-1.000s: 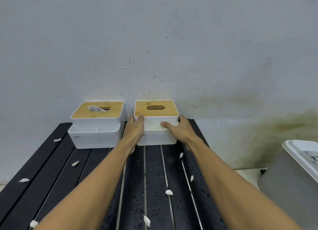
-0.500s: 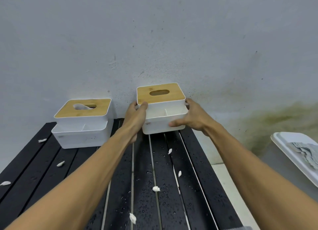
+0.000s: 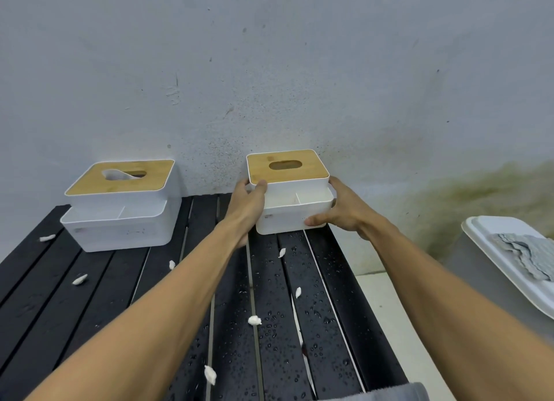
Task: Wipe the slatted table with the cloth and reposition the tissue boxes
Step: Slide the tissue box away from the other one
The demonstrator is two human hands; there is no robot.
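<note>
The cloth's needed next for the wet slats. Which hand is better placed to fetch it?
Right hand: the cloth lies on the bin lid at the right.

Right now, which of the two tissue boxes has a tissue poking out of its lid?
The left tissue box, standing untouched, shows white tissue in its slot. The right tissue box, held between both hands, has a bare slot.

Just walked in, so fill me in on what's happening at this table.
A person grips the right tissue box with both hands, left hand and right hand on its sides, at the far end of the wet black slatted table. The other tissue box sits untouched. Paper scraps litter the slats.
</note>
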